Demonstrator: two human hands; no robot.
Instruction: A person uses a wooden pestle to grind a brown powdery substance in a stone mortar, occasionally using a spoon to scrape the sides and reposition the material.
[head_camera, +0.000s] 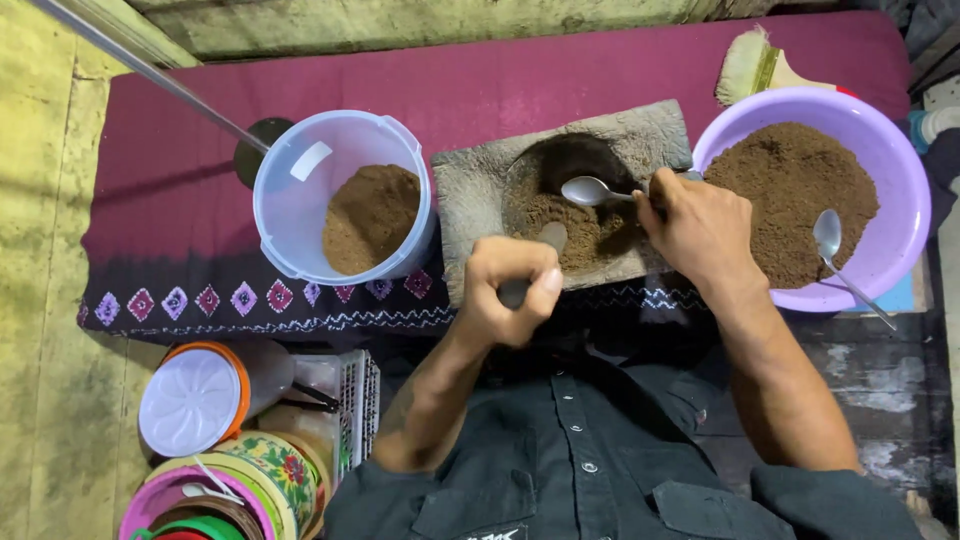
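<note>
1. Head view, surface: a maroon cloth spread over a low bench, its dark front hem stitched with pink diamond motifs and white zigzag lines; behind it a rough, yellow-green stained wall, and to the left a worn floor of the same mottled colour
2. At the cloth's centre, a grey stone block with a round hollow, brown powder heaped inside the hollow
3. Left hand clenched around a short tool whose rounded pale tip rests on the powder at the hollow's near edge
4. Right hand closed on the handle of a metal spoon, the bowl hovering over the hollow's far side, just above the powder
5. Right of the block and touching it, a lilac plastic basin nearly full of the same brown powder, a second spoon lying in it with the handle over the near rim
6. Left of the block, a clear plastic tub holding a smaller mound of powder; a thin metal rod slanting down from the upper left towards it
7. Far edge, behind the basin: a pale-bristled brush
8. Lower left, on the floor below the bench: a jar with a white lid and orange rim, a small white basket, and stacked colourful floral tins
9. Bottom of view: dark buttoned shirt and bare forearms
</note>
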